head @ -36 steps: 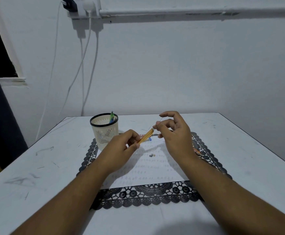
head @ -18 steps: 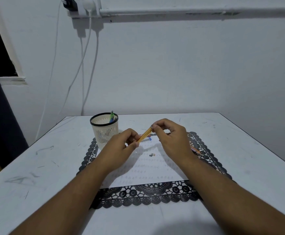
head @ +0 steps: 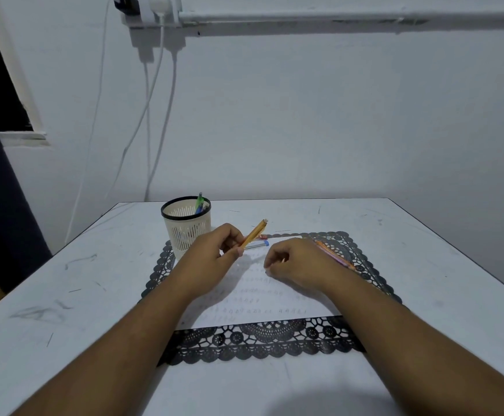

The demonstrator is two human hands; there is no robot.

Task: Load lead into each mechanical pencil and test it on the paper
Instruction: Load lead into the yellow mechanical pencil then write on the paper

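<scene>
Left hand (head: pixel 214 259) pinched around lower barrel of orange mechanical pencil (head: pixel 254 233) — long axis slanted up and away toward far right, cap end free. Right hand (head: pixel 297 265) lowered onto paper (head: pixel 274 307), fingers curled at a spot hidden beneath them; whether anything pinched, impossible to tell. Pencil up and left of right hand, near. 1 lead tube (head: pixel 258 244) flat at far edge of paper, just behind left hand — judged next: capping and testing.

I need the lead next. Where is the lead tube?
In the head view, the lead tube lies on the paper, centre, just beyond the left hand, under the orange pencil.
</scene>
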